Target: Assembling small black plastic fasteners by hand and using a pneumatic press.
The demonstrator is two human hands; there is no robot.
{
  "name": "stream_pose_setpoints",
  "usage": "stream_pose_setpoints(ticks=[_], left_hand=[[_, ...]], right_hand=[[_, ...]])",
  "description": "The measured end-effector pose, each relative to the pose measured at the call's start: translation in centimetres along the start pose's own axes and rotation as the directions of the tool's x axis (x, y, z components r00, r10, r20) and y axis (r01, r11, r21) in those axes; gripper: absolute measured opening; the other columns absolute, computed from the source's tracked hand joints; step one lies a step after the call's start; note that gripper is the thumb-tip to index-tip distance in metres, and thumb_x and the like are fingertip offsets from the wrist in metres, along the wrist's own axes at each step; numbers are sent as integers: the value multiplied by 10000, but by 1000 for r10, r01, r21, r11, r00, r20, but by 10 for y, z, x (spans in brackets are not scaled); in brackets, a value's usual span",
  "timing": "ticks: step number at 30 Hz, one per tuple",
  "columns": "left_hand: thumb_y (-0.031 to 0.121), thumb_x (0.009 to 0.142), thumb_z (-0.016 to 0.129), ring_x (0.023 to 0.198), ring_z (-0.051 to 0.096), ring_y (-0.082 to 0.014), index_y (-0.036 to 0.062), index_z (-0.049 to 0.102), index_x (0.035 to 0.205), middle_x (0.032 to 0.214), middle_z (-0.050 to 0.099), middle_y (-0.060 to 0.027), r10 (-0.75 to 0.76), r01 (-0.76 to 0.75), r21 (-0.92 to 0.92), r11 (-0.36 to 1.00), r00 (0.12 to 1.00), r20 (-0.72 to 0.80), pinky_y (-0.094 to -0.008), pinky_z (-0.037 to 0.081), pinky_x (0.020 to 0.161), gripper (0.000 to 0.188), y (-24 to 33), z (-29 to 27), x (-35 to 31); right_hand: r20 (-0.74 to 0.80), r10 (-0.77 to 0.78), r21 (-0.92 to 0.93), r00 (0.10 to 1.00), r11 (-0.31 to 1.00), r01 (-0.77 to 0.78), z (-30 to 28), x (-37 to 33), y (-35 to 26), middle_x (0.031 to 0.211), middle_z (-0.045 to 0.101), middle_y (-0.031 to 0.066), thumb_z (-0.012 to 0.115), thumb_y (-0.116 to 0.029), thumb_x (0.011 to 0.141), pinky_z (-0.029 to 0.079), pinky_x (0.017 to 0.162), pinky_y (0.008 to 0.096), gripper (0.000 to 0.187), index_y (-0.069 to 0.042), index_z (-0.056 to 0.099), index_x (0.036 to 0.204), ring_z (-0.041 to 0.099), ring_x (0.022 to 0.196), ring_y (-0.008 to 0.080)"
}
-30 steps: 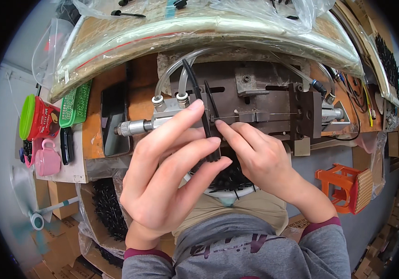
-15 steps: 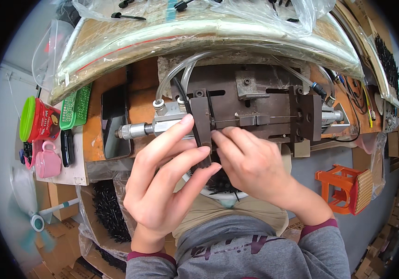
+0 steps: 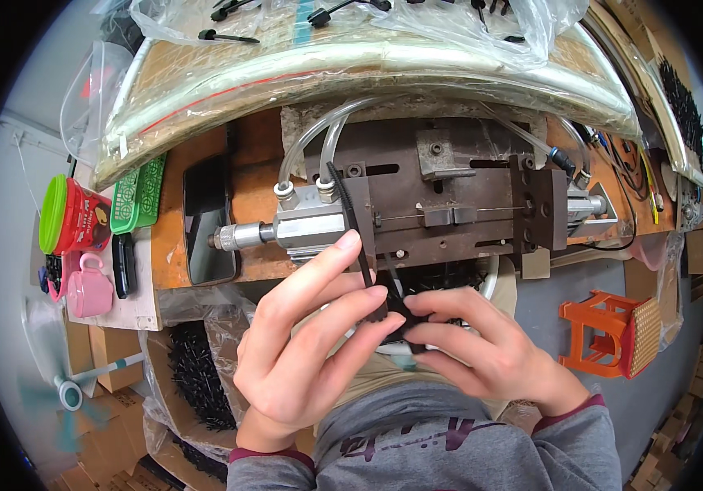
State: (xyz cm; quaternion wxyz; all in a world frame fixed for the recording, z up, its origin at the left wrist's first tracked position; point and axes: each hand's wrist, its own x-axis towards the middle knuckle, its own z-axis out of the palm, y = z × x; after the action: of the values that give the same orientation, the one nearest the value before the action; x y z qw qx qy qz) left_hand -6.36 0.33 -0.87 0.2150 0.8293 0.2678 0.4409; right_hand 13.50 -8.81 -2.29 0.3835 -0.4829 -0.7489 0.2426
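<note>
My left hand [image 3: 302,360] is closed, its thumb and fingers pinching a long black cable tie [image 3: 354,219]. The tie's toothed strip slants up past the fingertips, in front of a dark metal fixture [image 3: 404,184]. To its right, below the fixture's front edge, my right hand [image 3: 495,348] has its fingers closed on another black cable tie [image 3: 409,321], partly hidden by the fingers. A thin rod [image 3: 404,217] runs across the fixture to a small metal block [image 3: 449,215]. At the fixture's left end is a silver air cylinder [image 3: 310,222].
A dark phone-like slab [image 3: 208,217] lies left of the cylinder. Farther left are a green basket [image 3: 138,192], a red tub [image 3: 81,217] and a pink mug [image 3: 89,286]. Black ties fill a box [image 3: 196,376] below the bench. An orange stool [image 3: 601,331] stands right. A plastic-covered shelf [image 3: 368,74] overhangs behind.
My right hand has drawn back from the fixture toward my body, with a black tie in its fingers. My left hand has shifted slightly right and nearer, still pinching its tie.
</note>
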Motion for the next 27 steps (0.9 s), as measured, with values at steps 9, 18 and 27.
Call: stream_pose_setpoints(ticks=[9,18,27], left_hand=[[44,638,910,893,729,-225,-15,728,1025,1286,634,-231,4,-3,-34,999,999,34,-333,606,818,432,2,14,7],[-70,716,830,918,733,-246,-82,734,1039,1275,644,-254,64,-58,-142,988,997,35,-322,622,788,337,3,23,8],[-5,707,838,943,747,-262,-24,769,1019,1221,706,-180,90,-44,-378,925,990,104,-316,624,765,320,0,23,-9]], right_hand=[[-57,34,-624,998,779,-62,-11,-5,20,1343,615,256,656,-51,788,549,686,306,262,26,626,1036,684,731,197],[-1,57,-699,998,714,-41,-21,13,8,1262,678,199,690,-92,796,499,532,262,216,-28,631,993,627,551,125],[85,517,845,851,416,-337,-48,43,4,900,717,117,614,-132,1022,547,604,236,259,60,656,1190,672,653,117]])
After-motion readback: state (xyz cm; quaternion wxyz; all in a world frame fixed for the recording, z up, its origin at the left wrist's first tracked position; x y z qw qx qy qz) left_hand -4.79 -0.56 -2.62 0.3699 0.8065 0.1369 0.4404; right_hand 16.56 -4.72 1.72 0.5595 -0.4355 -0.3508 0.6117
